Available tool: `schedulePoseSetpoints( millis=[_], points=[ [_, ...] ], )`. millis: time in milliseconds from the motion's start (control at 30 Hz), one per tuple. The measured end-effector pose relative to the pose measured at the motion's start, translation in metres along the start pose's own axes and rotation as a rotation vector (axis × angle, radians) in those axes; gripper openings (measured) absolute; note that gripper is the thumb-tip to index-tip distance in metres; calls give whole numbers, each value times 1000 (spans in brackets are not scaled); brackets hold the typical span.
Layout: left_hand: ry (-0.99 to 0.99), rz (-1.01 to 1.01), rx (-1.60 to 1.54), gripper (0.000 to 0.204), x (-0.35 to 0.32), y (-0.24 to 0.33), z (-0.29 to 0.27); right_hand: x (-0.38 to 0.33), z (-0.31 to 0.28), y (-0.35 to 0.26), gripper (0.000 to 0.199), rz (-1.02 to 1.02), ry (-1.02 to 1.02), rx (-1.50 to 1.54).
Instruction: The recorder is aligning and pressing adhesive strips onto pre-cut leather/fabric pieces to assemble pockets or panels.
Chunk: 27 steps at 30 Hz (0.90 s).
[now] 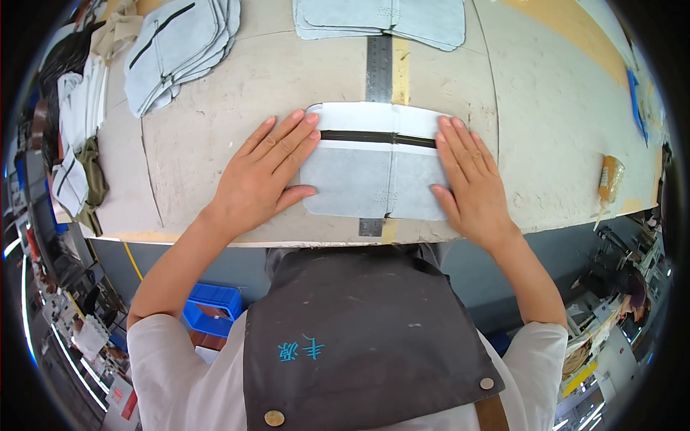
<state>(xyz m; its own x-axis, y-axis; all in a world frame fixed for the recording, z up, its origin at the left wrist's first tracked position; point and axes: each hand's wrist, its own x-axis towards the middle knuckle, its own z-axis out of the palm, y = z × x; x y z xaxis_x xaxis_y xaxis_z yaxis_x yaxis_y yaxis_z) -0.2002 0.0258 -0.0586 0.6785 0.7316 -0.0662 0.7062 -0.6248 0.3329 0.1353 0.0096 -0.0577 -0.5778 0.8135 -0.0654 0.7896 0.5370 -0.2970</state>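
Note:
In front of me a pale grey fabric panel (352,176) lies flat, with a white band along its far edge and a black strip running across it. My left hand (269,165) rests on the panel's left edge, fingers stretched out and thumb apart. On the opposite edge lies my right hand (471,172), its fingers also extended. Neither hand grips anything. Beneath the panel passes a metal ruler (379,68), showing beyond its far and near edges, with a yellow tape strip (400,72) beside it.
A stack of similar panels (180,43) lies at the far left, another stack (381,16) at the far middle. On the right are a bottle of amber liquid (611,179) with a nozzle and a blue tool (635,108). A blue crate (213,307) stands below the table's left front edge.

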Motion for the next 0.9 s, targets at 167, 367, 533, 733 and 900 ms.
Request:
schedulePoseSetpoints(
  millis=[167,367,533,733,900],
  points=[
    [48,57,-22,74,-6,-5,-7,-20,-7,9,58,-14,13,-24],
    [100,107,33,63,2,-7,-13,-17,-17,7,49,-15,0,-106],
    [136,139,67,55,4,-9,-10,-17,-18,13,45,-35,35,-77],
    [168,103,66,45,2,-6,-10,-16,-13,11,41,-39,126,-83],
    [274,19,-134,26,13,-13,-6,-16,1,14,43,33,314,95]
  ],
)
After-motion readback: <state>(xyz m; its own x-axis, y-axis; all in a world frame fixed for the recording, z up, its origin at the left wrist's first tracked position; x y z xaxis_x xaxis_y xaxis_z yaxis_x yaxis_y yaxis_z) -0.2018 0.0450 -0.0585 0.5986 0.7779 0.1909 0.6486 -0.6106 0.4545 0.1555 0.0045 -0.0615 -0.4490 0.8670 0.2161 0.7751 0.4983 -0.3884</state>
